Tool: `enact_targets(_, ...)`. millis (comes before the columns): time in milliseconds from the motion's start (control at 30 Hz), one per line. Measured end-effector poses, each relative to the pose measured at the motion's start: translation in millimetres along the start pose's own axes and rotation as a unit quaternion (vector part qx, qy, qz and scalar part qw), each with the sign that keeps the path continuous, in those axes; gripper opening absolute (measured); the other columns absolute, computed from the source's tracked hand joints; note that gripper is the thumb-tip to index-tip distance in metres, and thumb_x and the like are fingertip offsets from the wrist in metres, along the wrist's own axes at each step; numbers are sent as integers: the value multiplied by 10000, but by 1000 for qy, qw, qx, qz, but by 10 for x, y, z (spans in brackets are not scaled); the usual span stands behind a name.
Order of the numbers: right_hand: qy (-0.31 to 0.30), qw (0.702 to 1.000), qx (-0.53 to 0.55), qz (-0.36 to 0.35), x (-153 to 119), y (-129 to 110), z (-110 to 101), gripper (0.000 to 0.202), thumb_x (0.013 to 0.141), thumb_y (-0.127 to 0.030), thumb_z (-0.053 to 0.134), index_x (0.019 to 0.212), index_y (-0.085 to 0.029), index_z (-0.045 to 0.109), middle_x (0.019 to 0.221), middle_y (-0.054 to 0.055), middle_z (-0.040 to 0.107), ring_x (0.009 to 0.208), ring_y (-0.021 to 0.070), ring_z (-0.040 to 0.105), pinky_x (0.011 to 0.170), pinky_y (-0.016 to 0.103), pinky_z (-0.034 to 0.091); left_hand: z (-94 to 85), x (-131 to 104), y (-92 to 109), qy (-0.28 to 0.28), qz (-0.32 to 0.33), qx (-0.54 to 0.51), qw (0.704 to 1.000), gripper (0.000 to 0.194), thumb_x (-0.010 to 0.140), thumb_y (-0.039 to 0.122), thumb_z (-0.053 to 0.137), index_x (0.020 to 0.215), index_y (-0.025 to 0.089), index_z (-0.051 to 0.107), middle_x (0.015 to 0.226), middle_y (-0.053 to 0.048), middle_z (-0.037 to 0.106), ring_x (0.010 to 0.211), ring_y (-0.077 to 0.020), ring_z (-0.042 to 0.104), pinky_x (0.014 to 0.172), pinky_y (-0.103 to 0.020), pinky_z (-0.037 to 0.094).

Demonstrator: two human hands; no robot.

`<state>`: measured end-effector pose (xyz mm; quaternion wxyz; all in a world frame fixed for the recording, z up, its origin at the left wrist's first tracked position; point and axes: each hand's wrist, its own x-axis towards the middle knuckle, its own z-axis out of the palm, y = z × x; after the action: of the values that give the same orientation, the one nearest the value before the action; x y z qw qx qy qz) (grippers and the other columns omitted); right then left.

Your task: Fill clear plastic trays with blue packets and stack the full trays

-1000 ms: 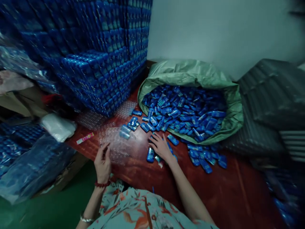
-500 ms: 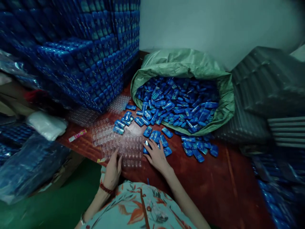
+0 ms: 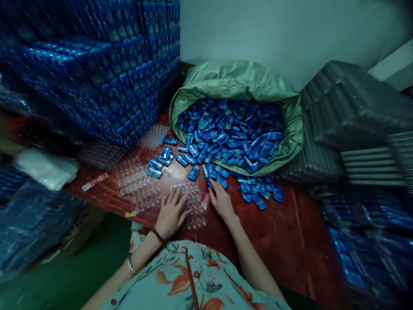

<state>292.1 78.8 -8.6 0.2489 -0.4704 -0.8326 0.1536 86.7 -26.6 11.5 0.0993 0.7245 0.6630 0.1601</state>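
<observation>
My left hand point(image 3: 171, 214) lies with its fingers spread on a clear plastic tray point(image 3: 194, 202) of small moulded cups. My right hand point(image 3: 222, 203) is at the right of that tray, its fingers curled at the near edge of a small cluster of blue packs. A small blue plastic pack point(image 3: 211, 184) shows at its fingertips, partly covered by them. More clear trays point(image 3: 145, 196) lie left of my left hand. A pink and white slip point(image 3: 205, 201) sits between the tray and my right hand.
A green woven sack point(image 3: 292, 142) gapes at the back, full of blue packs point(image 3: 232, 133). Loose packs point(image 3: 258, 191) lie before it on the red-brown table point(image 3: 271, 245). Tall stacks of blue packs point(image 3: 129, 94) rise at left, grey stacked trays point(image 3: 351, 103) at right. A white plastic bag point(image 3: 45, 168) is at left.
My left hand has moved onto the tray, which is turned and shifted rightward. The packs near my right hand are pushed back towards the sack, and its fingers have drawn together. The view shifted slightly.
</observation>
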Motion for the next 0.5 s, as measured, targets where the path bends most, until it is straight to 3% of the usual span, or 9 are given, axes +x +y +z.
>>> enact_targets(67, 3, 999, 45, 3, 8, 14, 17, 392, 923, -243, 353, 1293, -192, 470, 1139, 102, 589, 1058, 192, 557, 925, 350, 454, 43, 101, -25, -45, 39, 11, 998, 522, 842, 428, 524, 1333, 283, 422, 1367, -104, 429, 1279, -307, 343, 1061, -527, 216)
enact_targets(167, 12, 997, 74, -30, -65, 42, 34, 380, 892, -156, 368, 1213, -239, 556, 1175, 83, 553, 1105, 184, 522, 955, 364, 441, 130, 145, -50, -79, -8, 18, 997, 512, 857, 434, 493, 1319, 218, 446, 1256, -156, 497, 1145, -298, 470, 973, -490, 363)
enact_targets(300, 76, 995, 62, -26, -278, 77, 45, 435, 841, -72, 370, 1121, -278, 630, 1213, 81, 503, 1145, 202, 489, 928, 396, 463, 198, 16, 31, -74, -46, -30, 996, 463, 894, 375, 429, 1298, 150, 452, 1130, -151, 506, 1047, -252, 524, 884, -384, 464)
enact_targets(500, 69, 995, 39, -58, -509, 39, 83, 456, 863, -88, 356, 1208, -293, 574, 1123, 82, 575, 1066, 191, 553, 898, 376, 493, 142, -171, 201, -197, -92, -66, 974, 381, 888, 228, 410, 1263, 178, 461, 1128, -120, 488, 926, -189, 586, 823, -307, 482)
